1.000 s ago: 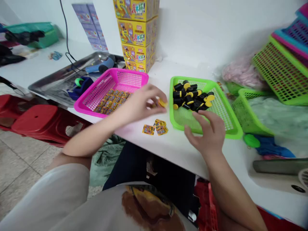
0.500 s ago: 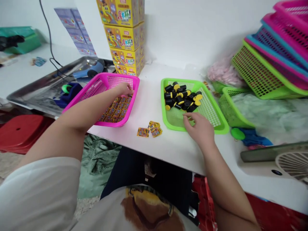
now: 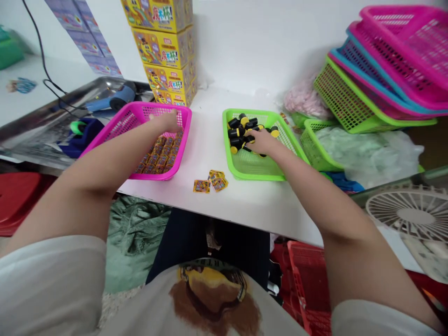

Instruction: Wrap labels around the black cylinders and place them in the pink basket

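1. Two bare hands reach into separate baskets on a white worktop [image 3: 206, 140]: the left hand [image 3: 168, 122] at the far end of a pink basket [image 3: 154, 177], the right hand [image 3: 263, 140] inside a green basket [image 3: 248, 164].
2. Black containers [image 3: 235, 133] with yellow caps lie in a loose heap in the green basket, where the right hand's fingers touch them; whether they are clamped on one cannot be told.
3. Rows of wrapped pieces [image 3: 159, 156] in printed orange-and-purple labels fill the near part of the pink basket. The left hand's fingers are blurred and partly hidden, so whether they are apart or together cannot be told.
4. Flat printed labels [image 3: 217, 181] lie between the baskets near the worktop's front edge, several overlapping and one just beside them, their print too small to read.
5. Stacked yellow boxes [image 3: 163, 49] behind the pink basket carry a cartoon figure and large Chinese characters that appear to read "魔术杯!"
6. Partly legible lettering, apparently including "ART", tops the picture on the wearer's pale shirt [image 3: 217, 294].
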A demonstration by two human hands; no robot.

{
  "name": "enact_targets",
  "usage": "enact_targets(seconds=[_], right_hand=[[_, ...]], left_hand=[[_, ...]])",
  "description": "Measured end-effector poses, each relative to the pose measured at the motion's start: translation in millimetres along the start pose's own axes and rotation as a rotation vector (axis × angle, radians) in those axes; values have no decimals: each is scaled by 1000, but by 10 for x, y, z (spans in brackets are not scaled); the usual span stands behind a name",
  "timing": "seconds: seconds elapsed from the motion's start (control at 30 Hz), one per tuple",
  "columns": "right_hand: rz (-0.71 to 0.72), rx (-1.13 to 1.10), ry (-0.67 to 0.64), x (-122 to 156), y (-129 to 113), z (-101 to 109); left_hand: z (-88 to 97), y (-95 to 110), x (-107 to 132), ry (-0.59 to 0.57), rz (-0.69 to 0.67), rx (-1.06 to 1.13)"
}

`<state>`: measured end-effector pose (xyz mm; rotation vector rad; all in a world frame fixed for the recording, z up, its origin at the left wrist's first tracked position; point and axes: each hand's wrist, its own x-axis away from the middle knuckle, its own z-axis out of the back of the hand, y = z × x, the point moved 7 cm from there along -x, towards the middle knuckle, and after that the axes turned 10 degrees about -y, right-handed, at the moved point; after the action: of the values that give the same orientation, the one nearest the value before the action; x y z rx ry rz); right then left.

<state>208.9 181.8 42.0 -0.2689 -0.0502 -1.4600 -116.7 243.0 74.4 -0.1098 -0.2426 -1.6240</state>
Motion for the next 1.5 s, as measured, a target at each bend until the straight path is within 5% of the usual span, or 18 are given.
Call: enact_targets(seconds=[0.1,0.17,0.23,0.33,0.43,0.53,0.93,1.17,1.5], right_hand=[[-15,26,-32,-82,-18,-26],[-39,25,9,-6,20,19],[-52,-28,117,154,85,105],[-1,-182,339,487,183,204],[77,-279,468,782,248,166],[124,-328,501,935,281,60],[161,-428,715,1332,328,-15],[177,-433,680,1348,342,-76],[186,-390,623,1341,255,-125]], left_hand=[[302,330,492,176,-92,6],[290,673,942,238,-271,12],[9,981,1325,181,-391,-42],[-714,1273,1613,-82,-496,-109],[-1197,1280,1587,-202,-449,-46],[-1336,1190,1464,-231,-400,15],[-1262,1008,1313,-258,-287,110],[-1161,946,1433,-154,-225,90],[-1164,1072,1464,-107,-362,1]])
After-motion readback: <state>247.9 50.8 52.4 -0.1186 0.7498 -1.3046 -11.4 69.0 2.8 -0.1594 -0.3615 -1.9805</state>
